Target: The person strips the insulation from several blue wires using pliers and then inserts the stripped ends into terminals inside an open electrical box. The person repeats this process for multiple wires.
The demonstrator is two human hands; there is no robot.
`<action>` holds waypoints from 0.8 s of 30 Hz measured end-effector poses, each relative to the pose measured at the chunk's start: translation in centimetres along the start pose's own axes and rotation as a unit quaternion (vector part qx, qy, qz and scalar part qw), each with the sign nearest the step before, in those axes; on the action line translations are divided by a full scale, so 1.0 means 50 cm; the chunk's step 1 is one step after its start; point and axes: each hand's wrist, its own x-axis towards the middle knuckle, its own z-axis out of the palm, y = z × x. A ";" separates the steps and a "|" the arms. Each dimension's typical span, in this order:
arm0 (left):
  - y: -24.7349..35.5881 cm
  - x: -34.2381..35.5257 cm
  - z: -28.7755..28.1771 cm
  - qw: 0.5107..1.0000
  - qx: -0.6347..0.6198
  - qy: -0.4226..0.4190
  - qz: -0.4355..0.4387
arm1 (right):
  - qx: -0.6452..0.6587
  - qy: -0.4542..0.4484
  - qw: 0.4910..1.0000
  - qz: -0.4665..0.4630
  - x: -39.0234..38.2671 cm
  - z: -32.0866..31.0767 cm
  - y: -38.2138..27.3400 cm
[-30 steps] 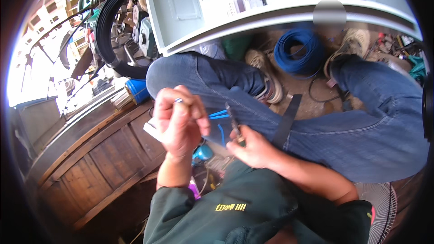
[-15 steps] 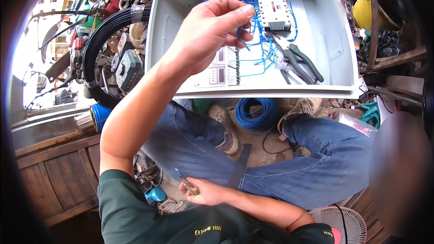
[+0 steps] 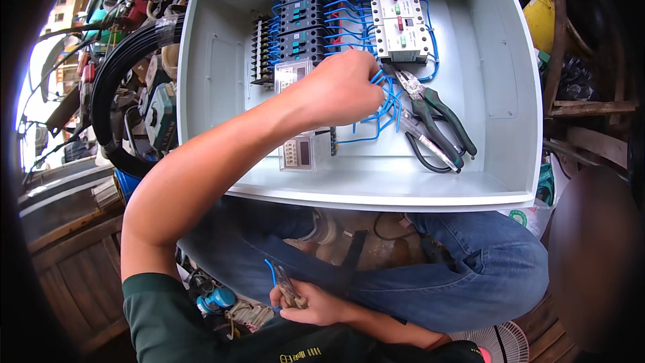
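Note:
Inside the light grey metal electrical box [image 3: 494, 161], my left hand [image 3: 353, 87] is closed on blue wires [image 3: 386, 104]; its fingertips are partly hidden. The wires run among black contactors [image 3: 301, 17], white motor breakers with red and green buttons [image 3: 402, 20], and clear-covered timer modules [image 3: 295, 151]. Low over my lap, my right hand [image 3: 312, 302] is closed round a small worn pair of pliers [image 3: 289, 289]. From the pliers' tip a short piece of blue wire [image 3: 270, 270] sticks up. Green-handled pliers [image 3: 440, 117] lie in the box, right of my left hand, over another tool.
A black terminal strip [image 3: 261, 50] stands left of the contactors. Outside the box, a black cable coil [image 3: 111, 87] and cluttered tools are at the left. My jeans-clad legs [image 3: 463, 265] are below the box. At lower right are a fan [image 3: 497, 343] and a blurred dark shape [image 3: 594, 255].
My left hand has come down from above the breakers onto the wire bundle. The view has tilted, so more of the box shows. My right hand keeps the pliers over my lap.

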 end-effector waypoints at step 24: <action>-0.021 0.115 0.072 0.967 -0.108 -0.076 -0.219 | 0.055 0.047 0.997 -0.036 -0.005 -0.008 -0.010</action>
